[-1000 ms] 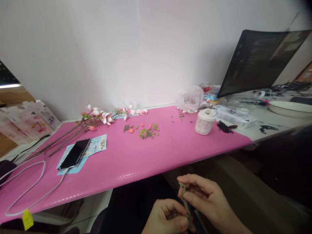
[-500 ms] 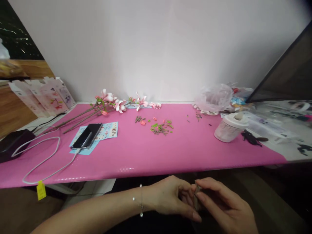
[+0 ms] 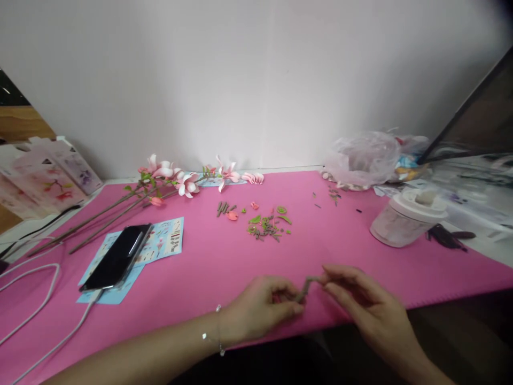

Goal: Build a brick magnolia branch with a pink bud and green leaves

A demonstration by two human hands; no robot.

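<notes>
Between my hands, over the table's front edge, is a short brownish-grey stem piece with a bend in it. My left hand is closed round its lower end. The thumb and fingertips of my right hand pinch its other end. Beyond my hands lies a pile of small green and brown pieces. Several brown stem pieces and a pink bud sit left of the pile. Farther back, assembled pink-and-white flowers on long brown stems lie on the pink table cover.
A phone with a white cable rests on printed instruction sheets at left. Printed boxes stand behind it. On the right are a lidded cup, a plastic bag and dark keys.
Both hands have risen from below the table edge to over it. The stem piece now shows more plainly, stretched between them. The camera view has shifted closer to the table.
</notes>
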